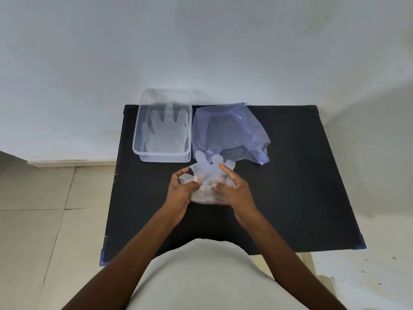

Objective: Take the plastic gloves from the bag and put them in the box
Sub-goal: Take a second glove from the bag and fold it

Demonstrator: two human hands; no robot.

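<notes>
Both hands hold one glove (206,173) low over the bench (290,198): the left hand (182,189) pinches its cuff, the right hand (237,191) grips the other side. The box (164,128) sits at eleven o'clock with gloves inside, the bag (232,130) at one. Best to flatten the glove, then lay it fingers-first into the box.

Counter (290,175) — matte black, plain. Box (136,139) — clear, colourless. Gloves in box (166,133) and held glove (209,171): translucent milky white. Bag (250,128): pale violet-blue tint, see-through. Wall (201,41) white; floor (33,220) cream tiles.
</notes>
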